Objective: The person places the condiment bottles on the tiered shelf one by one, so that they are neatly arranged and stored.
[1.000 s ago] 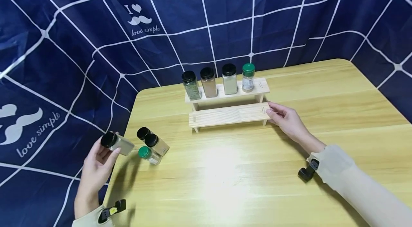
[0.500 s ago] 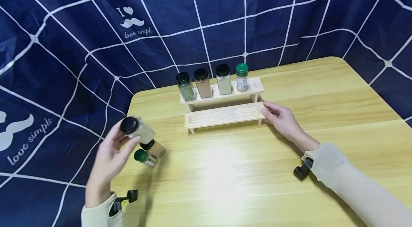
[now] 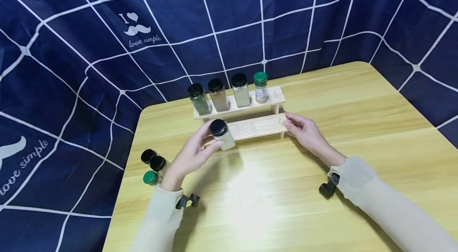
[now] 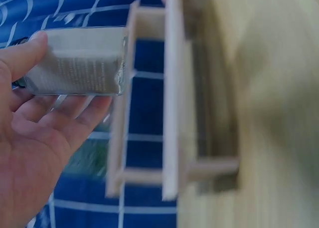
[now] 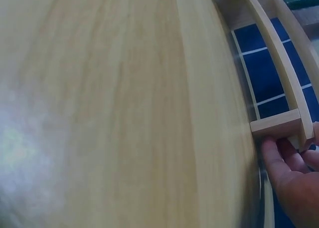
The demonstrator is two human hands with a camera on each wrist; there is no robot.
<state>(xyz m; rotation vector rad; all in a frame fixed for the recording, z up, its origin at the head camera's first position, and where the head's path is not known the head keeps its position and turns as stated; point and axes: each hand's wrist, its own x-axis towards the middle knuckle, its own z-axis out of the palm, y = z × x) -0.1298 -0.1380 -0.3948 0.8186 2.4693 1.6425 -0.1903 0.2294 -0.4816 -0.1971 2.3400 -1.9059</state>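
Note:
My left hand grips a black-capped spice jar with pale contents, held in front of the left part of a two-tier wooden rack. In the left wrist view the jar lies between thumb and fingers, its base toward the rack's lower shelf. My right hand pinches the right end of that lower shelf, thumb on top. The right wrist view shows its fingers against the rack's end leg. Whether the jar touches the shelf I cannot tell.
On the upper shelf stand a jar of green herbs, a brown-filled jar, a pale-filled jar and a green-capped jar. Left on the table are two black-capped jars and a green-capped one. Blue patterned cloth hangs behind.
My left hand has carried the pale-filled jar rightward from the table's left side to the rack, tilting it more upright. My right hand keeps its hold on the shelf end. The head view has shifted slightly.

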